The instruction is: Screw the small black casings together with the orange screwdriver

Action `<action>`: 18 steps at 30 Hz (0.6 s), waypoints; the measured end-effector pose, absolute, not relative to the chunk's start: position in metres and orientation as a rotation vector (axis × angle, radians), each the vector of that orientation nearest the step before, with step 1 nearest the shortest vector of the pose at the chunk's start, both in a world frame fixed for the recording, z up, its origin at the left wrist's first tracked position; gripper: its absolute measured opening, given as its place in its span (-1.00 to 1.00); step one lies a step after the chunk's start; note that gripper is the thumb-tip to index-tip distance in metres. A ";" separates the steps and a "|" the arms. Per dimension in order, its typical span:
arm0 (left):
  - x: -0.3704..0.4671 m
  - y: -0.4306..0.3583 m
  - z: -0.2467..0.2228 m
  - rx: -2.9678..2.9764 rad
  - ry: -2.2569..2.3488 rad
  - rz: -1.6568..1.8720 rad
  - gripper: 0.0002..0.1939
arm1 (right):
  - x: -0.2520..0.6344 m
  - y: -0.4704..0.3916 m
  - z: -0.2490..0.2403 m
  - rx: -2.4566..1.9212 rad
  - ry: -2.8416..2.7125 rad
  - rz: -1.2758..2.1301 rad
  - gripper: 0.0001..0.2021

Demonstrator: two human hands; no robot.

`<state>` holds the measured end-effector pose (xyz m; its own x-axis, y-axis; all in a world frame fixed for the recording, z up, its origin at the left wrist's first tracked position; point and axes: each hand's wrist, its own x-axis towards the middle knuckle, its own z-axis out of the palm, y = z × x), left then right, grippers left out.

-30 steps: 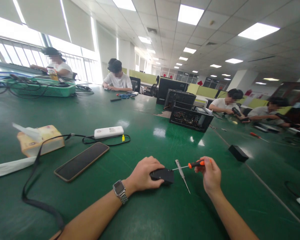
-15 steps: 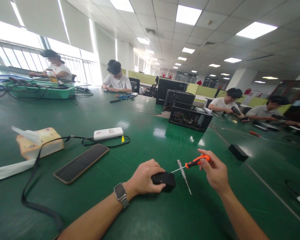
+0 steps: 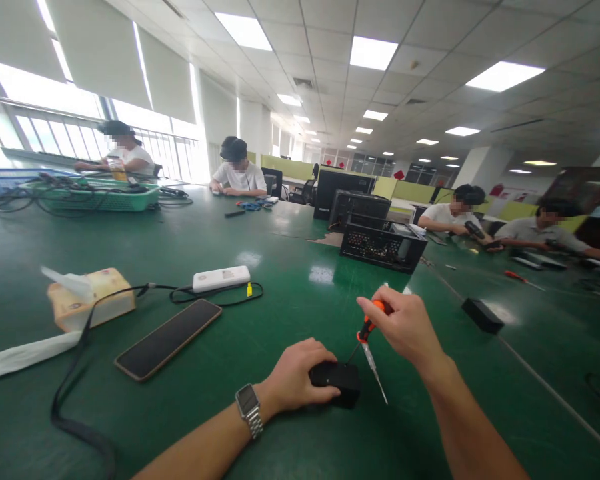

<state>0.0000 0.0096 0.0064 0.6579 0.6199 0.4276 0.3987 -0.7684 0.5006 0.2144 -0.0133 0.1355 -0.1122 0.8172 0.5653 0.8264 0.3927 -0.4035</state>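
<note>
My left hand (image 3: 300,375) grips a small black box (image 3: 347,384) from its left side, thumb in front and fingers over the back, pressing it on the green table. In my right hand (image 3: 399,325) is an orange and black screwdriver (image 3: 367,329), held by the handle and tilted steeply. Its thin shaft runs down to the far right part of the box's top; whether the tip sits in a screw is too small to tell. A second screwdriver with a clear handle (image 3: 369,355) lies on the table just right of the box, partly behind the orange one.
To the left lie a phone (image 3: 170,339), a white power bank (image 3: 221,278) with a cable, and a tissue pack (image 3: 97,297). Another black box (image 3: 483,315) is at right. An open computer case (image 3: 383,245) stands ahead. Several people sit around the table.
My right hand has turned over and moved left, bringing the screwdriver from nearly level to steep above the box. My left hand keeps its grip; the whole view has shifted slightly.
</note>
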 end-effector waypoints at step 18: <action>0.002 0.007 0.013 2.551 0.732 0.678 -0.51 | 0.222 -0.026 0.140 -1.415 -2.047 0.350 -0.66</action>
